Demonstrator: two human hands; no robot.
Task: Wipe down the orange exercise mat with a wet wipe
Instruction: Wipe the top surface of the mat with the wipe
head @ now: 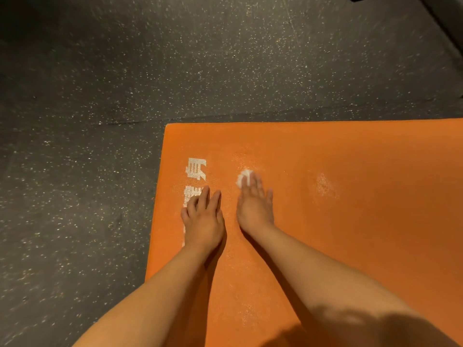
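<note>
The orange exercise mat (338,221) lies on the floor and fills the lower right of the view, its far left corner near the centre. My right hand (254,204) lies flat with straight fingers, pressing a small crumpled white wet wipe (243,178) onto the mat; the wipe shows past the fingertips. My left hand (203,216) rests flat on the mat beside the left edge, partly covering white printed characters (196,169).
Dark speckled rubber floor (100,121) surrounds the mat to the left and beyond. A pale scuffed patch (324,185) marks the mat right of my hands. A dark object edge (448,18) crosses the top right corner.
</note>
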